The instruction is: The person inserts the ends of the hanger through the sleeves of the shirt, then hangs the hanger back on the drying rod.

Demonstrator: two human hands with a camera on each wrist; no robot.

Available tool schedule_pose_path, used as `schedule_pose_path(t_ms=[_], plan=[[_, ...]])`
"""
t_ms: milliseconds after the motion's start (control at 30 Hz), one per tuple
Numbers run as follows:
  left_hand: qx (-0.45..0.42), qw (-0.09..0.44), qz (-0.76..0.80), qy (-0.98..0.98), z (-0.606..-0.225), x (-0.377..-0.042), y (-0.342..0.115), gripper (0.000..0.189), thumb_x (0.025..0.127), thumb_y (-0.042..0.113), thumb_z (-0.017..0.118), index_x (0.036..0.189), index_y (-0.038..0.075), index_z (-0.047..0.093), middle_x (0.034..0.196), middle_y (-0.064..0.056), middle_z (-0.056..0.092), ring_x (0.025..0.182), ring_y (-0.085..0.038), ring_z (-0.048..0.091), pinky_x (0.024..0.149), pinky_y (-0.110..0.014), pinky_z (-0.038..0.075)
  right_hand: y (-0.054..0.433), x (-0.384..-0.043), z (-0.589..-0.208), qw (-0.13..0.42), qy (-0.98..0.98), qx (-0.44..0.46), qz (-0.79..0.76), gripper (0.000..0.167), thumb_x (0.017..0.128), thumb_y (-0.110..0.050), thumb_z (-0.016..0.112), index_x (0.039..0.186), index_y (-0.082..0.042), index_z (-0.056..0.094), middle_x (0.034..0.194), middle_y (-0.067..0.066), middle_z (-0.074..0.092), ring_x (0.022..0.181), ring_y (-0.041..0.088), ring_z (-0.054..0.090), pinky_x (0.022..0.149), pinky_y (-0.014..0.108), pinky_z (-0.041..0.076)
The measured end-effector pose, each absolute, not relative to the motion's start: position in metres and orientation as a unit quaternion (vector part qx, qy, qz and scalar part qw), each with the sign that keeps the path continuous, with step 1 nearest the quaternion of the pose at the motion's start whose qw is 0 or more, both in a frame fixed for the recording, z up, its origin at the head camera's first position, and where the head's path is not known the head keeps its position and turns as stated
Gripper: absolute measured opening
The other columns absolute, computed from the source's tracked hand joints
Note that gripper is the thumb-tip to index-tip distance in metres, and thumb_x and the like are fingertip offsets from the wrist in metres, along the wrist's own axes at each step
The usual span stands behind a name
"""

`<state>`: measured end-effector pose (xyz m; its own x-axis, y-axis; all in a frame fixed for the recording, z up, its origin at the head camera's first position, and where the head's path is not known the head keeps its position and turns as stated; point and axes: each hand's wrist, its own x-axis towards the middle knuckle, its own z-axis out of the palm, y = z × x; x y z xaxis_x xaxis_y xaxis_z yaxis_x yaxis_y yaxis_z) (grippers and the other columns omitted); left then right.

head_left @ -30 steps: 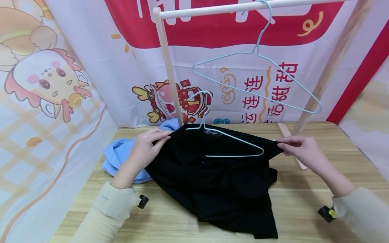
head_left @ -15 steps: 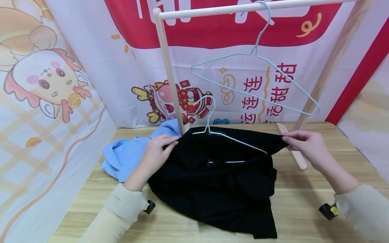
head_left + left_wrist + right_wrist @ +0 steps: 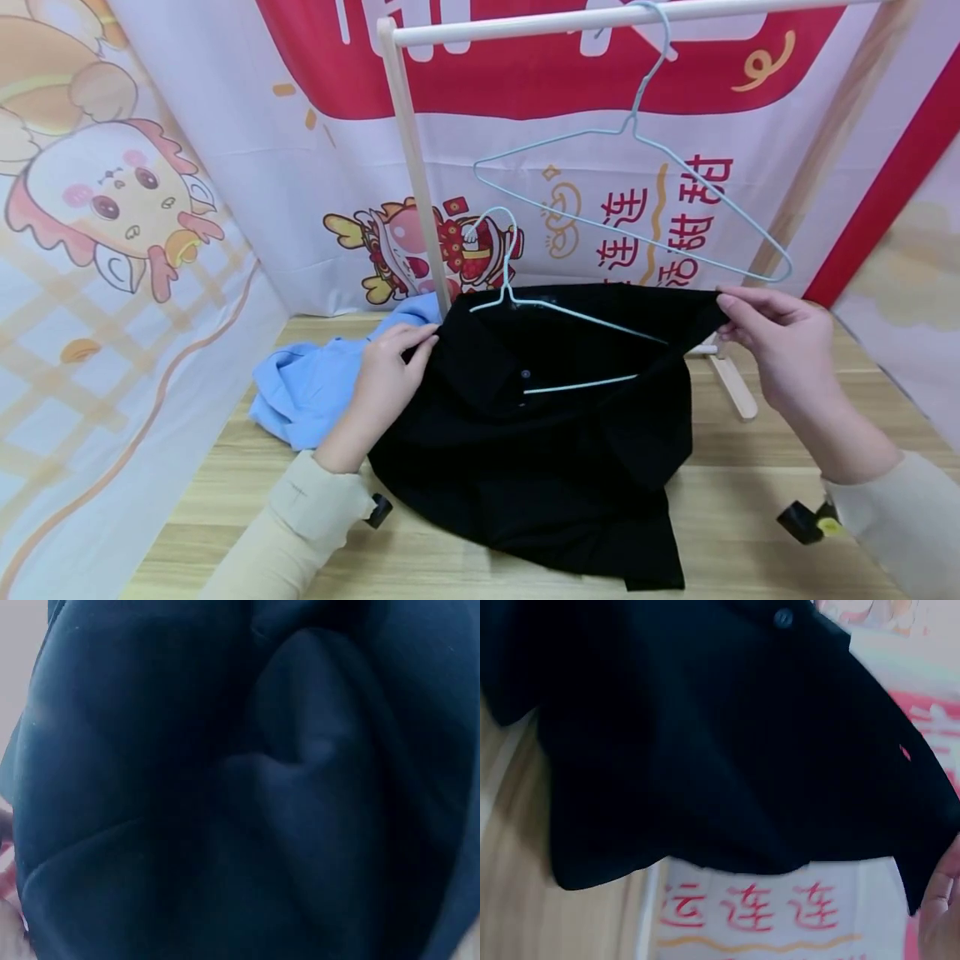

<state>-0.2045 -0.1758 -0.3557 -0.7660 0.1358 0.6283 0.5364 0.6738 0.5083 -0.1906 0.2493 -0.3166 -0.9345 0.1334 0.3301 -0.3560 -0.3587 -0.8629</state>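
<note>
A black buttoned shirt [image 3: 540, 467] is held up at its top edge between both hands, its lower part lying on the table. My left hand [image 3: 388, 387] pinches the shirt at the left shoulder. At the upper right, my right hand [image 3: 787, 350] pinches the edge of the shirt front and pulls it outward. A pale blue wire hanger [image 3: 564, 310] sits in the neck opening with its hook standing up; its left arm and right end are hidden by cloth. Black fabric [image 3: 300, 795] fills the left wrist view. In the right wrist view, fingers [image 3: 939, 896] grip the shirt's corner.
Behind the shirt stands a wooden rack [image 3: 411, 158] with a second pale blue hanger [image 3: 570, 218] on its rail. Light blue cloth [image 3: 303, 387] lies crumpled at the left on the wooden table [image 3: 247, 517]. A printed fabric backdrop [image 3: 315, 208] rises behind.
My right hand has moved up and to the right, drawing the shirt front out wider. The hanger in the neck dipped, then rose again. My left hand shifted slightly right.
</note>
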Motion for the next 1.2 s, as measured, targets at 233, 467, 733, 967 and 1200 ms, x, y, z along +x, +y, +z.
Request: schedule_pose_path(t_ms=[233, 467, 733, 967, 1200], plan=[[-0.171, 0.276, -0.395, -0.86, -0.353, -0.205, -0.166, 0.019, 0.096, 0.005, 0.071, 0.113, 0.0, 0.078, 0.102, -0.013, 0.075, 0.095, -0.028, 0.068, 0.076, -0.044, 0.055, 0.22, -0.162, -0.3, 0.231, -0.567, 0.146, 0.777, 0.02, 0.091, 0.016, 0.066, 0.11, 0.016, 0.072, 0.094, 0.011, 0.075, 0.061, 0.016, 0.065, 0.065, 0.021, 0.058], [-0.18, 0.244, -0.435, -0.848, -0.353, -0.201, -0.151, 0.018, 0.097, 0.005, 0.071, 0.112, 0.002, 0.079, 0.102, -0.011, 0.075, 0.095, -0.026, 0.067, 0.077, -0.04, 0.052, 0.196, -0.145, -0.308, 0.254, -0.636, 0.231, 0.691, 0.016, 0.085, 0.023, 0.067, 0.1, 0.018, 0.073, 0.094, 0.009, 0.076, 0.069, 0.012, 0.067, 0.066, 0.017, 0.056], [-0.186, 0.251, -0.471, -0.825, -0.348, -0.198, -0.135, 0.017, 0.095, 0.002, 0.072, 0.11, -0.001, 0.078, 0.103, -0.013, 0.075, 0.091, -0.025, 0.066, 0.074, -0.034, 0.047, 0.171, -0.146, -0.346, 0.234, -0.702, 0.396, 0.544, 0.02, 0.082, 0.016, 0.075, 0.096, 0.003, 0.079, 0.091, 0.006, 0.075, 0.084, 0.009, 0.067, 0.072, 0.015, 0.054], [-0.195, 0.251, -0.484, -0.815, -0.353, -0.194, -0.13, 0.017, 0.095, 0.0, 0.071, 0.11, -0.004, 0.078, 0.1, -0.014, 0.075, 0.093, -0.027, 0.066, 0.079, -0.04, 0.052, 0.166, -0.145, -0.363, 0.2, -0.726, 0.438, 0.492, 0.021, 0.083, 0.011, 0.078, 0.098, -0.004, 0.081, 0.092, 0.0, 0.075, 0.082, 0.011, 0.068, 0.073, 0.018, 0.054], [-0.198, 0.268, -0.518, -0.788, -0.354, -0.191, -0.127, 0.017, 0.095, 0.0, 0.071, 0.11, -0.003, 0.078, 0.101, -0.011, 0.074, 0.098, -0.024, 0.066, 0.084, -0.031, 0.052, 0.162, -0.147, -0.373, 0.171, -0.745, 0.486, 0.424, 0.037, 0.075, 0.016, 0.079, 0.1, -0.01, 0.08, 0.095, -0.004, 0.074, 0.083, 0.009, 0.069, 0.073, 0.017, 0.054]])
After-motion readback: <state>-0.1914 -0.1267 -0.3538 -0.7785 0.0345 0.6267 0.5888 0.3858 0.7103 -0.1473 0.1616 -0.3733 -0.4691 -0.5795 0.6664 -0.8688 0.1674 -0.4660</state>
